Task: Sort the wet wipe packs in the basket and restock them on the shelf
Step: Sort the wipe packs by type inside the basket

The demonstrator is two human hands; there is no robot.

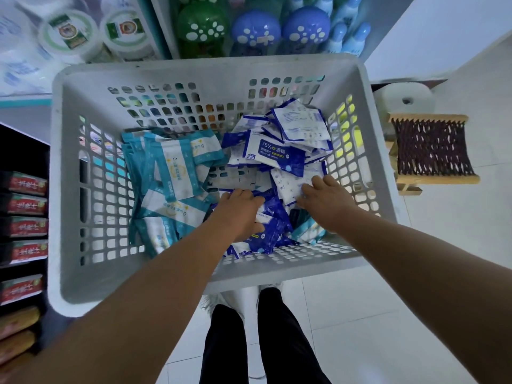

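While both arms reach down, left hand [241, 212] and right hand [324, 203] palm-down on packs [273, 228]

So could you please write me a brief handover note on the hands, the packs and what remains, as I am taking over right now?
Left hand: down in the basket, closed over a dark blue pack.
Right hand: fingers spread flat on the white-backed packs; no clear grip.
Packs: teal packs are gathered on the basket's left side, blue alcohol wipe packs heaped on the right. At least one teal pack lies at the near right among the blue ones.
Done: sorting is mostly through.
Left: move the stray teal pack over, tidy the blue heap, then restock the shelf.
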